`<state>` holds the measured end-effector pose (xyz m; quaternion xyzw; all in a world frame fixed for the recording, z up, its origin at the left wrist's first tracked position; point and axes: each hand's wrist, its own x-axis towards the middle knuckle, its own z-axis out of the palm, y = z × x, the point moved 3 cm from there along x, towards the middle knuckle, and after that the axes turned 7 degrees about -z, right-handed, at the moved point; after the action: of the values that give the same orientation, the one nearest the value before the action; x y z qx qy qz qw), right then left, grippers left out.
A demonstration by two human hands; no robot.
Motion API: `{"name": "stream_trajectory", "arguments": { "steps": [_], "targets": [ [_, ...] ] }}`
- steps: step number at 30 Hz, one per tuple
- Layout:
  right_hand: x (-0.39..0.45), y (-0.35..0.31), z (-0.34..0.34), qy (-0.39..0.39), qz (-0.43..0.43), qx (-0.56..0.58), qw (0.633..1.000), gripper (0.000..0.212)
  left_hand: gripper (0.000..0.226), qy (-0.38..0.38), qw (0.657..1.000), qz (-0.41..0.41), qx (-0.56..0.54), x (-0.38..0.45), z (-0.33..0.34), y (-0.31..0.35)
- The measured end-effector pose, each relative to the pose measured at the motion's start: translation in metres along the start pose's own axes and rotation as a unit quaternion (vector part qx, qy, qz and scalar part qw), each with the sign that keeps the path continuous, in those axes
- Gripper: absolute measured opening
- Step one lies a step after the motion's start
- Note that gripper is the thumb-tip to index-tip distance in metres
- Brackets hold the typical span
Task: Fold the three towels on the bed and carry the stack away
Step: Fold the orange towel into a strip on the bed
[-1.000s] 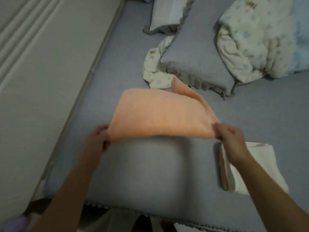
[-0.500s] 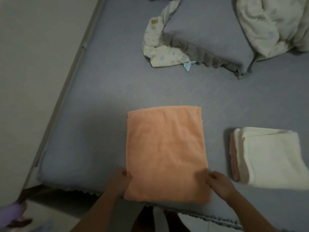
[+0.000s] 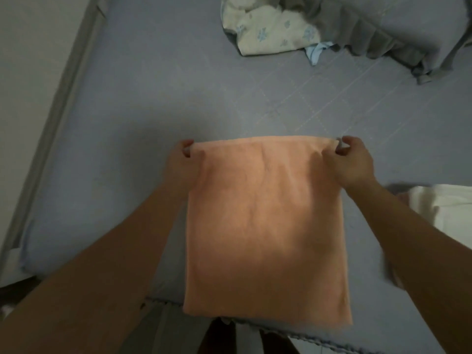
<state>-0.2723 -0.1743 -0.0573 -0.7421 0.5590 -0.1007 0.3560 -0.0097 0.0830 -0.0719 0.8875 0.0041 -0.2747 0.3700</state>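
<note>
An orange towel (image 3: pixel 263 226), folded into a tall rectangle, lies on the grey-blue bed (image 3: pixel 153 103) with its near edge at the bed's front edge. My left hand (image 3: pixel 178 162) pinches its far left corner. My right hand (image 3: pixel 353 162) pinches its far right corner. Both forearms run along the towel's sides. A folded cream towel (image 3: pixel 444 208) lies to the right, with a pinkish layer showing at its left edge; most of it is cut off by the frame.
A grey ruffled pillow (image 3: pixel 398 29) and a crumpled patterned cloth (image 3: pixel 270 34) lie at the far side of the bed. A pale wall (image 3: pixel 30 60) runs along the bed's left side. The bed's trimmed front edge (image 3: pixel 319 339) is close to my body.
My hands moved from the towel's near corners to its far corners. The view has come closer and lower over the towel.
</note>
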Motion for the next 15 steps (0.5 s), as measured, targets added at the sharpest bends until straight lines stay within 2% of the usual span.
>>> {"name": "stream_trajectory", "arguments": {
  "steps": [2,4,7,9,11,13,15],
  "targets": [
    [0.000,-0.009,-0.005,-0.004,-0.020,-0.003,1.000,0.030,0.039,0.004,1.000,-0.003,-0.023,-0.009,-0.009,-0.001],
    [-0.014,-0.016,-0.017,-0.014,-0.027,0.053,0.998,0.023,0.028,-0.026,0.997,-0.034,-0.068,-0.028,-0.022,-0.006],
    [-0.055,-0.021,-0.045,-0.035,-0.020,0.166,0.985,0.019,0.015,-0.169,0.972,-0.121,-0.109,-0.066,-0.044,-0.023],
    [-0.080,-0.013,-0.061,-0.102,-0.008,0.209,0.973,0.021,0.012,-0.279,0.946,-0.155,-0.057,-0.082,-0.059,-0.036],
    [-0.092,-0.001,-0.069,-0.186,0.016,0.224,0.957,0.021,0.007,-0.351,0.921,-0.168,-0.006,-0.083,-0.074,-0.041],
    [-0.089,0.007,-0.065,-0.239,0.042,0.206,0.948,0.021,0.012,-0.368,0.914,-0.173,0.001,-0.070,-0.081,-0.038],
    [-0.076,0.013,-0.048,-0.217,0.066,0.168,0.959,0.021,0.012,-0.325,0.932,-0.157,-0.010,-0.051,-0.075,-0.031]
  ]
}}
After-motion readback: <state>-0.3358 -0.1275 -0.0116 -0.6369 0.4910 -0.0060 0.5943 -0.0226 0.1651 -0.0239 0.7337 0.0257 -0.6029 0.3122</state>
